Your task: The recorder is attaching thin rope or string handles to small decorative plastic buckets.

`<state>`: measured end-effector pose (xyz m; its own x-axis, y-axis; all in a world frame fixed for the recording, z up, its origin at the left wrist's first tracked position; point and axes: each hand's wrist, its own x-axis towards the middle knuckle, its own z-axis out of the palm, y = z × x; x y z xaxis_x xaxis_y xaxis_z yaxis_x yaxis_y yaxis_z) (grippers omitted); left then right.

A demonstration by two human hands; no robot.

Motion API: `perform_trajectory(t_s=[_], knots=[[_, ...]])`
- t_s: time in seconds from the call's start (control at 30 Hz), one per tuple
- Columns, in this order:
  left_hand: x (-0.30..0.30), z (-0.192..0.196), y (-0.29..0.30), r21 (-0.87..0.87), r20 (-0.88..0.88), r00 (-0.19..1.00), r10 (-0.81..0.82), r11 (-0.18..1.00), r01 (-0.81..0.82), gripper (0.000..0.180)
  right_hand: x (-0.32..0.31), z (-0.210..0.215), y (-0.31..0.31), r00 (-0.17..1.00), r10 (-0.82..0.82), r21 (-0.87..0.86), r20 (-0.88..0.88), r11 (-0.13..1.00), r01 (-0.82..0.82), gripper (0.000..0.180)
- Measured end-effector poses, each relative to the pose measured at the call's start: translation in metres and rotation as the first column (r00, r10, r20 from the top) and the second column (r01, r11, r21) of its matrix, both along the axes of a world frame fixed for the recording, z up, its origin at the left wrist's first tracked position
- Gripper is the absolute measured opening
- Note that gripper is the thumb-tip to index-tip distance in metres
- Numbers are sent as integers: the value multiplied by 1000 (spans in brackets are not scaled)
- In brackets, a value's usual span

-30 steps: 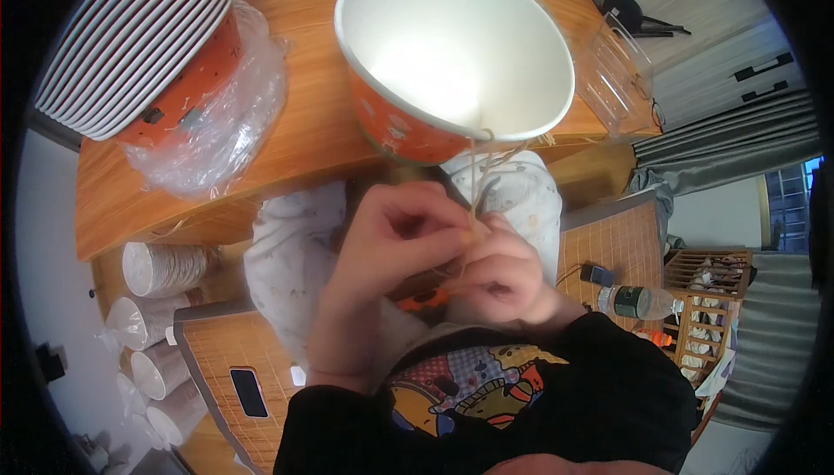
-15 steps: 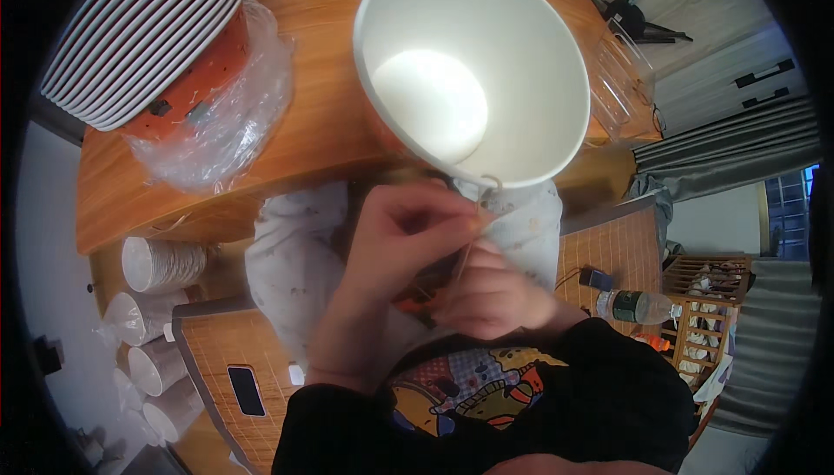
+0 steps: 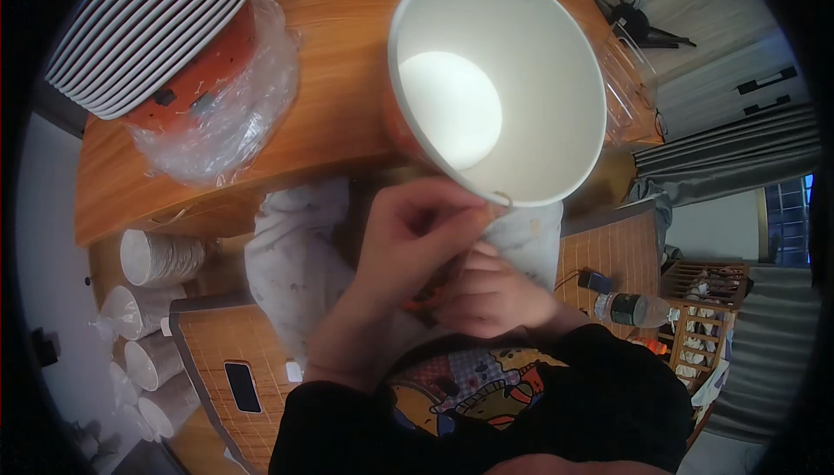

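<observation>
A large paper bucket [image 3: 495,84], white inside and orange outside, is tilted with its mouth toward me, just above my lap. My left hand [image 3: 408,240] pinches the bucket's near rim, where a thin wire handle loop [image 3: 502,201] pokes out. My right hand [image 3: 491,297] is curled under the bucket's lower edge, touching its orange wall, with its fingers mostly hidden behind the left hand.
A wooden table [image 3: 321,119] lies ahead. On it at left, a stack of nested buckets [image 3: 148,32] sits on crumpled clear plastic wrap [image 3: 217,119]. Stacks of paper cups [image 3: 156,258] lie on the floor at left. A plastic bottle [image 3: 630,308] is at right.
The bucket has tipped its mouth further toward me and come closer. My left hand has moved up to its rim at the wire loop; the right hand stays beneath.
</observation>
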<state>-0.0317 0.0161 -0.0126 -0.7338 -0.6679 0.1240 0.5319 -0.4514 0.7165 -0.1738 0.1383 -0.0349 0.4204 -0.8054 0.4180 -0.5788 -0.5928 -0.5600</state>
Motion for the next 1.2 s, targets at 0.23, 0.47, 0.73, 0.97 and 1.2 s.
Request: perform_trajectory(t_s=[0.23, 0.47, 0.73, 0.97, 1.2], knots=[[3, -1, -2, -67, -75, 996, -47, 997, 42, 15, 4, -1, -1, 999, -23, -19, -34, 1000, 23, 17], [4, -3, -2, -143, -9, 1000, -5, 990, 4, 12, 5, 1, -2, 999, -27, -17, -17, 999, 27, 17], [-1, -1, 4, -208, -38, 992, 118, 970, -124, 11, 8, 3, -2, 999, 12, 5, -53, 1000, -12, 18], [1, -2, 10, -208, 37, 984, 172, 965, -160, 10, 12, 1, -1, 995, 68, 41, -71, 997, -65, 15], [-1, 2, 11, -279, 81, 964, 252, 935, -221, 7, 12, 1, -2, 996, 74, 85, -56, 994, -69, 14]])
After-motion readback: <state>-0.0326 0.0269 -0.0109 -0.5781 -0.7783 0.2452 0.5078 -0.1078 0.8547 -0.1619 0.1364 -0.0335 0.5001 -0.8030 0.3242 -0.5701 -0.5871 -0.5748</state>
